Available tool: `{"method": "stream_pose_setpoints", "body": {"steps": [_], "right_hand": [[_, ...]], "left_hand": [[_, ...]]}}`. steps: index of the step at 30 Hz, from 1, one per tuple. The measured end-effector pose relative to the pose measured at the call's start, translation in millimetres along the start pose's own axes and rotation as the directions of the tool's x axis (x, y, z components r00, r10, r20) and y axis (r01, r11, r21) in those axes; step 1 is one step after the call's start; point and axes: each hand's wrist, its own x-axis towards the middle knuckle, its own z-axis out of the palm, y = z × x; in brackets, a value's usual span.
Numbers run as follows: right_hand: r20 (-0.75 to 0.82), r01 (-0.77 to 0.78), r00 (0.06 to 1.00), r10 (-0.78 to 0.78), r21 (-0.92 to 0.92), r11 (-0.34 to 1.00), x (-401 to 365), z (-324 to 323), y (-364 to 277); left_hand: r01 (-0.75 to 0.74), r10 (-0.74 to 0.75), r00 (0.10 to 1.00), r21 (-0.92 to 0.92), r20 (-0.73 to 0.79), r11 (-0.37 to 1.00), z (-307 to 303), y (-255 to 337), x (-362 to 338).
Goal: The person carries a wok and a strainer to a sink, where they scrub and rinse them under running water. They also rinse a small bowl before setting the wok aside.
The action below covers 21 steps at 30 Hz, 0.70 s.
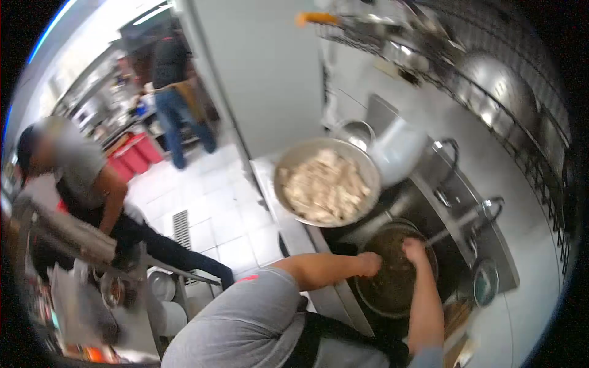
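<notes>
Down in the sink [399, 199], saw wide round pot [375, 300], contents murky; judged heavy, stiff, slippery when wet, best gripped at opposite rims. Noted left hand [370, 264] at near-left rim, right hand [414, 248] over interior; couldn't tell finger spread or hold, too blurred. Logged bowl [372, 175] of pale pieces beside sink.
</notes>
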Motion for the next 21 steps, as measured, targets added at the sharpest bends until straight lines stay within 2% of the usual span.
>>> {"method": "stream_pose_setpoints", "body": {"steps": [1, 3, 4, 6, 7, 10, 12, 13, 15, 16, 17, 18, 19, 20, 21], "right_hand": [[0.110, -0.192, 0.974, 0.198, -0.064, 0.979, -39.9, -33.6, -85.1], [-0.075, -0.131, 0.991, 0.110, -0.423, 0.897, -56.6, -27.9, -116.3], [-0.084, -0.124, 0.992, 0.096, -0.467, 0.876, -54.4, -26.7, -119.3], [-0.110, -0.134, 0.990, 0.088, -0.542, 0.829, -50.9, -27.9, -117.5], [-0.058, -0.004, 0.997, -0.055, -0.726, 0.688, -77.0, -48.4, -158.0], [-0.018, 0.075, 0.989, -0.146, -0.790, 0.609, -60.2, -72.6, -148.1], [-0.017, 0.051, 0.995, -0.095, -0.742, 0.669, -56.8, -93.8, -128.3], [-0.067, 0.005, 0.995, -0.079, -0.732, 0.681, -48.7, -97.7, -96.7], [-0.116, -0.236, 0.972, 0.206, -0.462, 0.855, -58.1, -102.7, -68.0], [-0.100, -0.360, 0.933, 0.347, -0.310, 0.880, -62.9, -104.0, -62.5], [-0.230, -0.247, 0.957, 0.177, -0.327, 0.912, -63.5, -99.1, -60.3], [-0.347, -0.136, 0.938, 0.001, -0.365, 0.921, -67.4, -90.9, -63.3], [-0.443, -0.030, 0.879, -0.174, -0.415, 0.909, -79.0, -85.0, -78.0], [-0.377, 0.087, 0.884, -0.278, -0.450, 0.889, -85.2, -83.9, -96.2], [-0.309, 0.204, 0.873, -0.377, -0.472, 0.858, -94.6, -90.7, -142.4]], "left_hand": [[0.105, -0.109, 0.993, -0.071, -0.049, 0.992, -81.7, 4.5, -74.6], [0.363, -0.368, 0.930, -0.233, 0.024, 0.902, -118.5, 0.8, -104.1], [0.464, -0.467, 0.882, -0.307, 0.071, 0.831, -131.6, 2.0, -113.4], [0.477, -0.512, 0.859, -0.338, -0.015, 0.811, -157.7, 8.2, -142.3], [0.479, -0.529, 0.847, -0.349, -0.060, 0.806, -167.7, 10.2, -154.8], [0.469, -0.509, 0.858, -0.301, -0.069, 0.830, -180.5, 11.0, -168.2], [0.473, -0.539, 0.837, -0.372, -0.094, 0.799, -179.1, 9.6, -183.3], [0.473, -0.556, 0.824, -0.407, -0.108, 0.781, -177.8, 8.0, -190.5], [0.481, -0.583, 0.798, -0.424, -0.150, 0.768, -168.6, 2.9, -195.3], [0.482, -0.596, 0.785, -0.437, -0.171, 0.760, -166.9, 2.9, -198.7], [0.484, -0.594, 0.791, -0.445, -0.147, 0.754, -167.3, 2.8, -201.3], [0.474, -0.596, 0.784, -0.451, -0.175, 0.756, -165.2, 3.1, -198.7], [0.464, -0.596, 0.778, -0.459, -0.198, 0.758, -159.2, 4.2, -192.3], [0.454, -0.596, 0.773, -0.465, -0.218, 0.760, -153.1, 6.1, -185.2], [0.437, -0.577, 0.781, -0.449, -0.240, 0.779, -147.7, 8.9, -174.7]]}}
